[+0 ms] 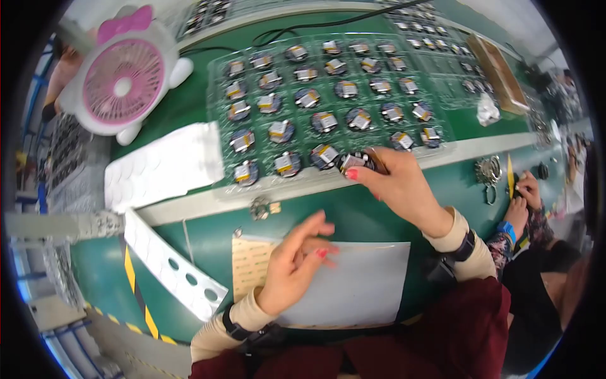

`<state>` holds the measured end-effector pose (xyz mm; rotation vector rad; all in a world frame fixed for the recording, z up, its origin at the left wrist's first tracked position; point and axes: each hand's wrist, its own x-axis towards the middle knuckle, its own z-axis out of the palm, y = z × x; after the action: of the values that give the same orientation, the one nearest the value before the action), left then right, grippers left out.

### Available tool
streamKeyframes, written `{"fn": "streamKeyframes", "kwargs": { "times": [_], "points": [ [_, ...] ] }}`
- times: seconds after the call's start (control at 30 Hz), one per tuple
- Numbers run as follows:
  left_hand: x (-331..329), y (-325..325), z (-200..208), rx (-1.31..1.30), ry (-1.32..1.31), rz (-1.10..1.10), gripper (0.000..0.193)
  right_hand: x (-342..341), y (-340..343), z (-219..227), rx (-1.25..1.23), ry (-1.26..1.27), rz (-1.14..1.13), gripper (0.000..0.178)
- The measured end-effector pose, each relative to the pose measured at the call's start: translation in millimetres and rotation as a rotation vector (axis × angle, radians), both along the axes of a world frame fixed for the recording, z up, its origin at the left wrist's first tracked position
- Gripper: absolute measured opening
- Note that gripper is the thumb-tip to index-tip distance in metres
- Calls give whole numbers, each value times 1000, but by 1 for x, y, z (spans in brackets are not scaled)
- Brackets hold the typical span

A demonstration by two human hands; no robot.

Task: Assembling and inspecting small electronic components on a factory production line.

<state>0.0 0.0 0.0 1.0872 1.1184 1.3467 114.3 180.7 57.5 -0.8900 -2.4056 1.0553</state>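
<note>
My right hand [407,189] pinches a round electronic module [355,162] with a silver-and-black face, at the near edge of a clear plastic tray [268,187]. Rows of similar round modules [325,122], each bearing a small silver block with a yellow band, fill the tray's pockets. Over a pale grey sheet [366,278] hovers my left hand [295,268], slightly blurred, its fingers apart and holding nothing. Beneath and beside that hand lies a tan backing sheet [249,265] with small printed marks.
A white strip with round holes [173,268] lies at left, below white sheets of round stickers [167,164]. A pink-and-white fan [121,86] stands back left. Small metal parts [259,207] lie near the tray. At right are a metal ring cluster [488,170] and another person's hands [522,201].
</note>
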Motion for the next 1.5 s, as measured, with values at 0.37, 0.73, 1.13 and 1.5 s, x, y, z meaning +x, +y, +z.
{"fn": "streamKeyframes", "kwargs": {
  "times": [0.37, 0.73, 1.13, 1.5],
  "points": [
    [-18, -28, 26, 6, -124, 433, 33, -24, -101, -18, -230, 325, 214, 15],
    [-26, -28, 19, -3, -187, 381, 21, -16, -102, -11, -668, 372, 193, 33],
    [-18, -20, 25, -113, -240, 474, 7, -14, -80, -17, -159, 355, 206, 16],
    [-14, -24, 18, -156, 160, 438, 10, -15, -80, -27, 265, 334, 379, 14]
  ]
}}
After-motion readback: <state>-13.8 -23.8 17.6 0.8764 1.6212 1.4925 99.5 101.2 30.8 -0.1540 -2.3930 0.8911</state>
